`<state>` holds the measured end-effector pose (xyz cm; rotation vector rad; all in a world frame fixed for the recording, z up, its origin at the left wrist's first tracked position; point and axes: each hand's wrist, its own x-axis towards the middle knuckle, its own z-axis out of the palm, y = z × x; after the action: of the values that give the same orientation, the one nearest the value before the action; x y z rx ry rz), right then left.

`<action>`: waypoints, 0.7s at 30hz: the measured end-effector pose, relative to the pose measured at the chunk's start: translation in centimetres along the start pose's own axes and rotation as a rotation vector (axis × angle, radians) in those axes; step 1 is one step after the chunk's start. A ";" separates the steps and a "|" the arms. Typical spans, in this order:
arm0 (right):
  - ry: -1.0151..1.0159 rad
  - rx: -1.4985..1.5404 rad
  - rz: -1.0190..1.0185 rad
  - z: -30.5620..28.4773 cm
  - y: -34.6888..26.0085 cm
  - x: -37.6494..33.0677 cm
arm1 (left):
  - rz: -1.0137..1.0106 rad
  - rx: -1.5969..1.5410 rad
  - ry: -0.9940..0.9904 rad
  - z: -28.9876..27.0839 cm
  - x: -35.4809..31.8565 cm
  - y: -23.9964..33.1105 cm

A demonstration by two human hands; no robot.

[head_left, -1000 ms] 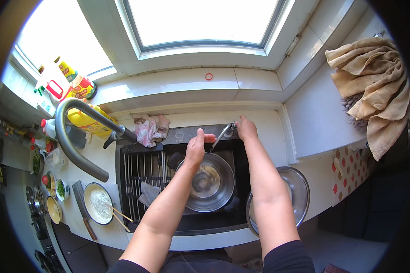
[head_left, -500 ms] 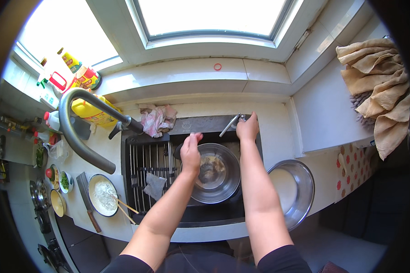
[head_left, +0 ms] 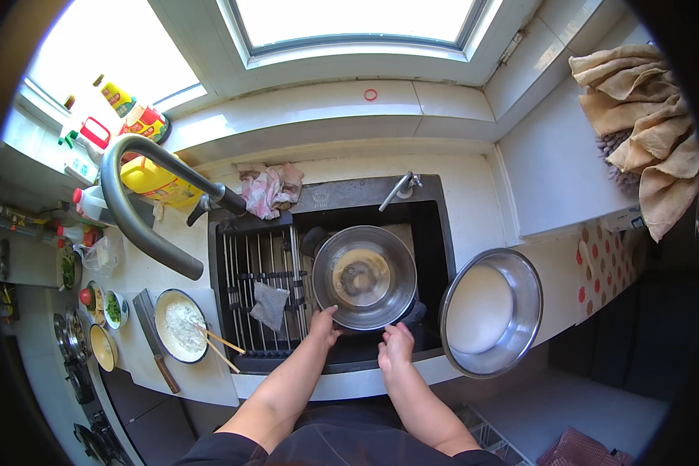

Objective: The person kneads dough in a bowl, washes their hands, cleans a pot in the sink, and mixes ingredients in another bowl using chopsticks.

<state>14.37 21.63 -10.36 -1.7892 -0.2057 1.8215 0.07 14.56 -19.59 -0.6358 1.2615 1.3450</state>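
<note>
A shiny metal pot (head_left: 400,268) with black side handles sits in the dark sink (head_left: 433,233), cloudy liquid and a brownish residue at its bottom. My left hand (head_left: 324,327) is at the near left part of its rim, thumb and fingers apart, seeming to touch it. Just below the near right rim is my right hand (head_left: 396,346), fingers bent loosely, nothing seen in them. The pot's near black handle (head_left: 415,313) is close by that hand. Behind the pot, a small metal tap (head_left: 398,192) stands at the sink's back edge.
Right of the sink, a steel basin (head_left: 528,311) of whitish liquid overlaps the counter edge. On the left are a bowl of flour (head_left: 180,322) with chopsticks (head_left: 224,339) and a knife (head_left: 154,342). A grey faucet (head_left: 116,202) arches over the counter; a rack (head_left: 245,256) covers the sink's left side.
My right hand has left the small tap and come down to the pot's near right side. My left hand has moved from above the pot to its near left rim.
</note>
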 end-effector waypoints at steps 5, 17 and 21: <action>0.046 -0.049 0.329 1.1 2.5 5.5 | 0.047 0.084 -0.029 0.2 2.1 0.8; 0.242 -0.364 0.128 0.3 2.5 8.2 | 0.298 0.307 0.096 4.0 -3.6 1.3; 0.123 -0.371 0.114 0.4 1.1 5.1 | 0.310 0.331 0.128 4.3 -6.6 2.2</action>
<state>13.98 23.29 -15.26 -2.2000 -0.4244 1.8329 0.73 16.65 -11.69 -0.3054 1.6954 1.3152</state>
